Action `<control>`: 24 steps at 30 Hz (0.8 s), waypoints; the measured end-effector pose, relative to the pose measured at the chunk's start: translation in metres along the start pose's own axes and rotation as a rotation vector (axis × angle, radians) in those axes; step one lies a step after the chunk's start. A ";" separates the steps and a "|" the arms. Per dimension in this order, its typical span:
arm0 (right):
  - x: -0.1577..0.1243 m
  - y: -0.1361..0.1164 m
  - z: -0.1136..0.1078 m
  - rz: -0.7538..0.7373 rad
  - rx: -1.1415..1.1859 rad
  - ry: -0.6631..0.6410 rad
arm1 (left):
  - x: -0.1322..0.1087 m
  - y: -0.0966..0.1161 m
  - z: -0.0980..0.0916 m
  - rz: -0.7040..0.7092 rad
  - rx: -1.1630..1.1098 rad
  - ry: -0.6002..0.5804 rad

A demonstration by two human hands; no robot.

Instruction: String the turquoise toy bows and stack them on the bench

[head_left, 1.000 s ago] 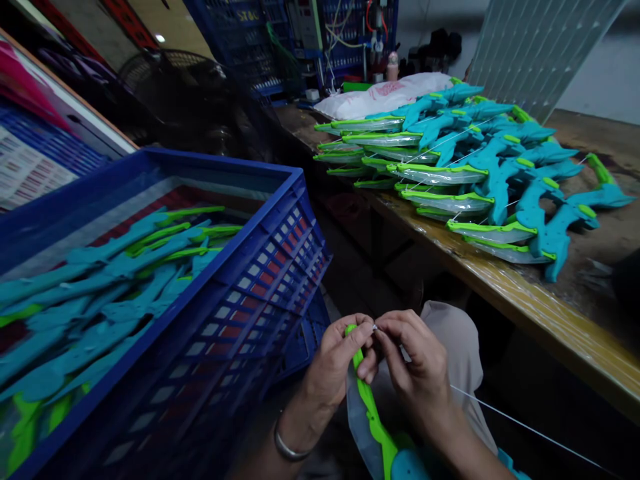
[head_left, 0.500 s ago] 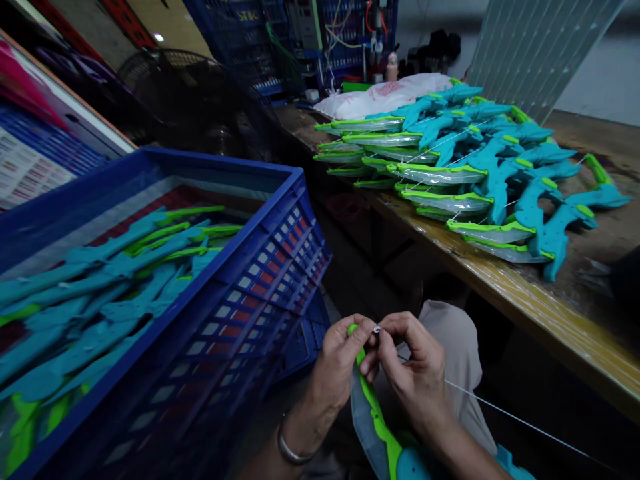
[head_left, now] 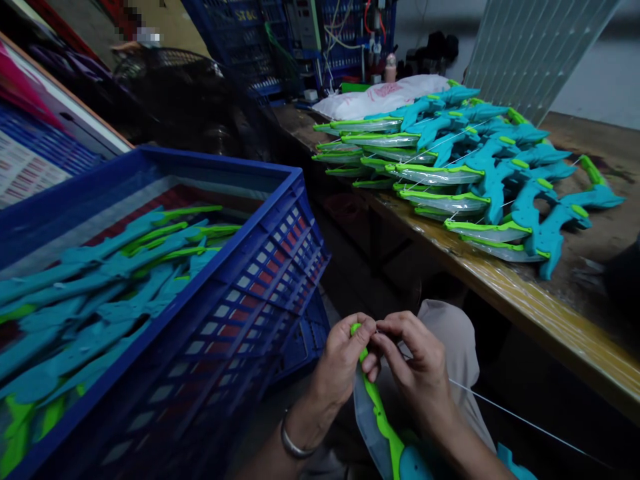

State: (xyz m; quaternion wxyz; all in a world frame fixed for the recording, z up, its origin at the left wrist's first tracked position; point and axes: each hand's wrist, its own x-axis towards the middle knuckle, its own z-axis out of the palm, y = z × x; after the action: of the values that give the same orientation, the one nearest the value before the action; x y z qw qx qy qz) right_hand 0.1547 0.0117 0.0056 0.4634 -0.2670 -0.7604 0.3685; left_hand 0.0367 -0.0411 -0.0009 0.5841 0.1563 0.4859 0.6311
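Observation:
A toy bow (head_left: 379,415) in bright green and teal, with a clear plastic limb, rises from my lap. My left hand (head_left: 341,363) is closed around its green tip; a metal bangle circles that wrist. Just to the right, my right hand (head_left: 417,363) pinches the end of a white string (head_left: 520,415) close against the left fingertips. The string runs from behind my right hand down to the lower right. The knot or loop at its end is mostly hidden between the fingers. Part of a teal piece (head_left: 513,463) shows at the bottom edge.
On the left stands a blue plastic crate (head_left: 235,293) with several teal and green bow parts (head_left: 110,267). A wooden table (head_left: 500,293) at right bears a pile of strung toy bows (head_left: 465,173) and a white sack (head_left: 380,98). My knee (head_left: 450,340) is beneath the table edge.
The fingers of both hands have closed together over the small white string end that showed between them before. The bow tip and hands have barely shifted.

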 end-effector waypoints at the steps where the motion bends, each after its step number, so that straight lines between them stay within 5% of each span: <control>1: 0.002 0.000 -0.002 -0.001 -0.012 -0.017 | 0.000 0.000 0.001 -0.002 -0.001 -0.002; 6: 0.001 -0.011 -0.023 0.011 -0.110 -0.129 | 0.000 0.002 0.006 0.005 -0.008 -0.058; 12: -0.033 -0.032 -0.052 -0.124 -0.448 -0.139 | 0.008 0.001 0.017 0.013 -0.126 -0.400; 16: -0.035 -0.053 -0.054 -0.138 -0.578 0.015 | 0.011 0.003 0.034 0.073 -0.215 -0.647; 21: -0.012 -0.077 -0.056 -0.279 -0.642 0.097 | 0.014 0.033 0.069 0.192 -0.251 -0.632; 24: -0.007 -0.081 -0.054 -0.329 -0.665 0.312 | 0.031 0.069 0.084 0.333 -0.328 -0.567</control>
State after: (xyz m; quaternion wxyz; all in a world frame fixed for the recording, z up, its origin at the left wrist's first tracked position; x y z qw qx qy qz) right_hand 0.2013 -0.0241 0.0833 0.5141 -0.3300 -0.7914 -0.0218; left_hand 0.0524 0.0336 0.0824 0.6019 0.3063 0.1651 0.7188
